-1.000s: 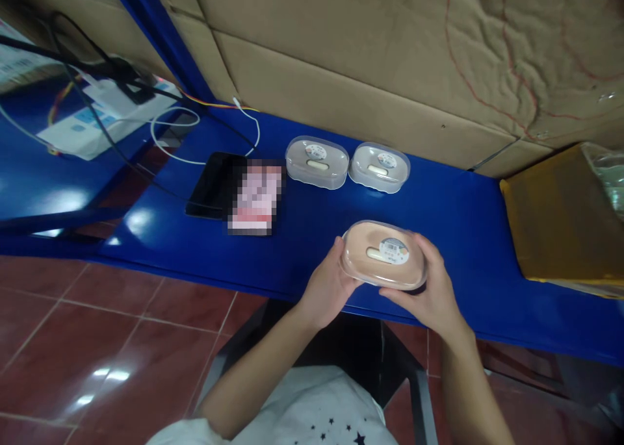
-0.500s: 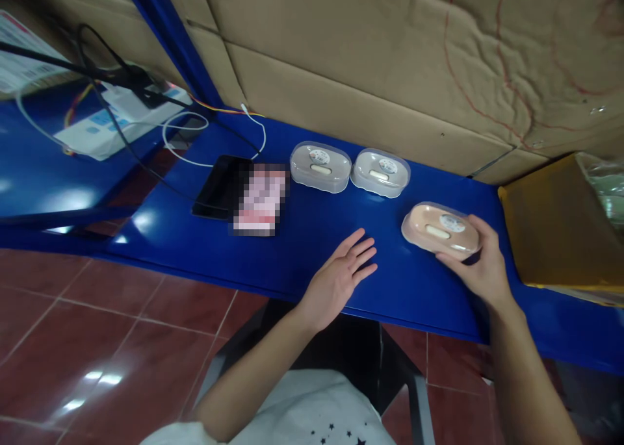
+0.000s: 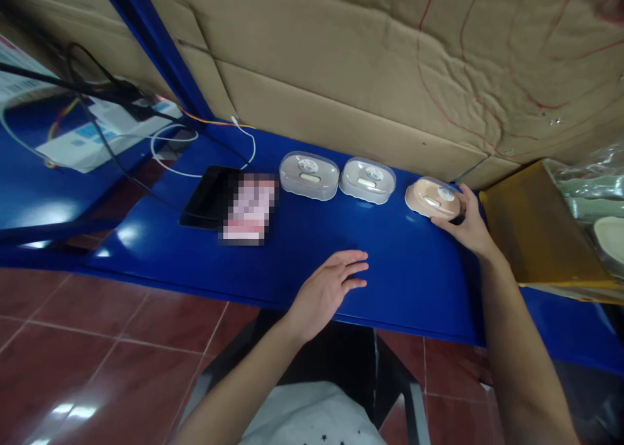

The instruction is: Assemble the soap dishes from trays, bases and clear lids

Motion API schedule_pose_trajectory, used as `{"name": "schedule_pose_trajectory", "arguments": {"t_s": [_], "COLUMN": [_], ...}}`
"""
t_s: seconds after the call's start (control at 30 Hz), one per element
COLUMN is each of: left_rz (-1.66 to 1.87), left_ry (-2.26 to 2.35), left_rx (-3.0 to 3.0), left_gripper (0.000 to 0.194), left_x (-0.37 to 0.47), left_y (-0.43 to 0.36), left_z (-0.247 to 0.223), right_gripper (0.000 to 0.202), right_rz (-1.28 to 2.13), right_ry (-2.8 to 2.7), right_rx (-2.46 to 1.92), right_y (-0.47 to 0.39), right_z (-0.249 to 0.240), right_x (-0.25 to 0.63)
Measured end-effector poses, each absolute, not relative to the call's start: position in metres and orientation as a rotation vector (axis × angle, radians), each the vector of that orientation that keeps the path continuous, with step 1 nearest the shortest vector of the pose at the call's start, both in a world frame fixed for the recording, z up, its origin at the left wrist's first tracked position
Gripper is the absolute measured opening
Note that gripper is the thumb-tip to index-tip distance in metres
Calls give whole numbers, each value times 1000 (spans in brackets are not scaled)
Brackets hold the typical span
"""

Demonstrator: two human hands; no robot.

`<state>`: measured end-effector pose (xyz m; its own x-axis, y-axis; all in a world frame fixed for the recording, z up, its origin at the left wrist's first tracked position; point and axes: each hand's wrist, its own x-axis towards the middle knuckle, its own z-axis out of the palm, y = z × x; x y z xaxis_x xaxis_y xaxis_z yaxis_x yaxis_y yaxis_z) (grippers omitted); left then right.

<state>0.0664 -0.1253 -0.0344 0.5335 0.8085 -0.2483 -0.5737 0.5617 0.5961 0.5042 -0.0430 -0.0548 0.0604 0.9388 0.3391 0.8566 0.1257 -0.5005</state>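
Note:
My right hand (image 3: 465, 224) grips the right end of a peach-coloured oval soap box (image 3: 429, 198) with a clear lid, a round label and a pale bar-shaped piece on top. It is at the back of the blue table, by the cardboard wall. To its left stand two similar greyish-white boxes, one in the middle (image 3: 368, 180) and one further left (image 3: 309, 175), side by side. Over the table's front part my left hand (image 3: 324, 292) is open and holds nothing, its fingers stretched to the right.
A cardboard box (image 3: 541, 230) with plastic-wrapped items stands at the right on the blue table (image 3: 195, 263). At the left lie a black device (image 3: 205, 201) with a blurred pink item, a white cable and a power strip (image 3: 82, 146). A dark chair (image 3: 341, 354) is below.
My right hand has carried the peach box back toward the cardboard wall, closer in line with the two others. My left hand has shifted slightly, still open. The view has turned a little.

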Motion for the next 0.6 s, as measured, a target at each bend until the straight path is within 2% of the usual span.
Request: {"name": "schedule_pose_trajectory", "arguments": {"t_s": [0.1, 0.23, 0.37, 0.47, 0.6], "left_rz": [856, 876, 962, 1012, 1032], "left_ry": [534, 533, 568, 606, 621], "left_rx": [478, 464, 435, 455, 447], "left_gripper": [33, 31, 28, 28, 27], "left_x": [69, 73, 70, 61, 48], "left_y": [-123, -122, -128, -136, -141], "left_z": [-37, -35, -31, -29, -30], "right_gripper": [135, 106, 78, 78, 89], "right_rz": [99, -134, -78, -77, 55], "right_ry": [-1814, -1992, -2313, -2366, -2290], "right_rx": [-1807, -1611, -1468, -1503, -1647], "right_y": [-53, -55, -24, 12, 31], "right_z": [-38, -5, 12, 7, -10], "right_x": [488, 408, 316, 295, 318]}}
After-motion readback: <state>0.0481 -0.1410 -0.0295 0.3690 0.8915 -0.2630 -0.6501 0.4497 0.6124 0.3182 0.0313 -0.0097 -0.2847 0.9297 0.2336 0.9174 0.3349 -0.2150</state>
